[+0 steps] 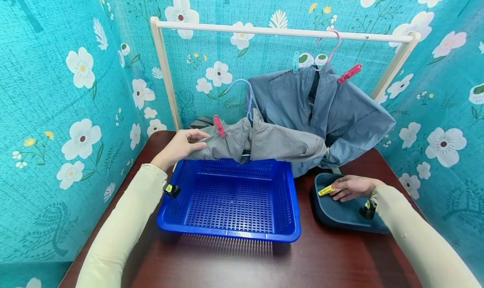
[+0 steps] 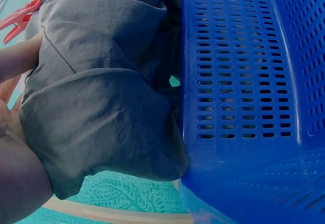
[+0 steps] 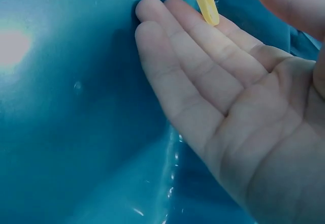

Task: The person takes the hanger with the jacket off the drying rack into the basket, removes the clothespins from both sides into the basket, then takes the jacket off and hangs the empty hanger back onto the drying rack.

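Observation:
My left hand (image 1: pixel 182 144) pinches the left end of a grey jacket (image 1: pixel 287 143), thumb in front and fingers behind the cloth. A light-blue hanger (image 1: pixel 250 98) sticks up from its collar, and a pink clothespin (image 1: pixel 219 126) clips it beside my fingers. The jacket droops at the back rim of a blue plastic basket (image 1: pixel 227 234). Over at the right, my right hand (image 1: pixel 353 186) reaches into a dark teal bin (image 1: pixel 340 223). Between its thumb and fingers is a yellow clothespin (image 1: pixel 325 190), whose two legs show spread in the right wrist view.
Behind stands a wooden rack with a white rail (image 1: pixel 242 29). A blue-grey jacket (image 1: pixel 291 97) hangs from it on a pink hanger (image 1: pixel 335 46), with a light-blue clothespin (image 1: pixel 295 62) and a red-pink clothespin (image 1: pixel 349 73). Flowered teal cloth (image 1: pixel 98 162) encloses the brown table (image 1: pixel 242 267).

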Action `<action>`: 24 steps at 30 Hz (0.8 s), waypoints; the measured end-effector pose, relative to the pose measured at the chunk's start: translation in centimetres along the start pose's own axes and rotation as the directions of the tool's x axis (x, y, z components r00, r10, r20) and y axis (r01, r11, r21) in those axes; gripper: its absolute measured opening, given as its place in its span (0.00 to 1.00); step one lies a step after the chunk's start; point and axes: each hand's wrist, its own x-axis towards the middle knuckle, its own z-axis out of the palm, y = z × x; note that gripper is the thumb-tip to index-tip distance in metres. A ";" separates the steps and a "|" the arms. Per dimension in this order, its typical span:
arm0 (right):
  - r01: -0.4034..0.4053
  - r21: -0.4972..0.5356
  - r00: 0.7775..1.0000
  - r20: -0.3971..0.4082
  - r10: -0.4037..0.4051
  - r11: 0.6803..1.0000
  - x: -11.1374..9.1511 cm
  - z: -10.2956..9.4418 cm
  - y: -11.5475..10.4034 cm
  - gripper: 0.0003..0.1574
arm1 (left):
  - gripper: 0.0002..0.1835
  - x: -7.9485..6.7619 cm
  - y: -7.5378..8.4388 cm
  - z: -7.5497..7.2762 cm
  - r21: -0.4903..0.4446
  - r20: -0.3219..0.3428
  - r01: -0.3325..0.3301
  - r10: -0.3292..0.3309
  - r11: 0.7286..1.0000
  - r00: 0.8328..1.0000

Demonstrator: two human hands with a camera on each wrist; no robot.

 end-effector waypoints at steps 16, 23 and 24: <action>0.000 -0.013 1.000 -0.010 0.000 1.000 0.1 -0.2 0.0 0.21 | 0.17 0.2 0.3 -0.1 0.001 0.014 -0.007 0.007 1.000 1.000; -0.028 -0.030 0.998 -0.060 0.026 0.999 -0.6 -0.2 0.0 0.22 | 0.17 0.2 0.4 0.0 -0.011 0.017 0.005 -0.004 1.000 1.000; -0.032 -0.035 0.998 -0.063 0.030 0.999 -0.7 -0.2 0.0 0.23 | 0.17 0.2 0.4 0.0 -0.011 0.017 0.003 -0.003 1.000 1.000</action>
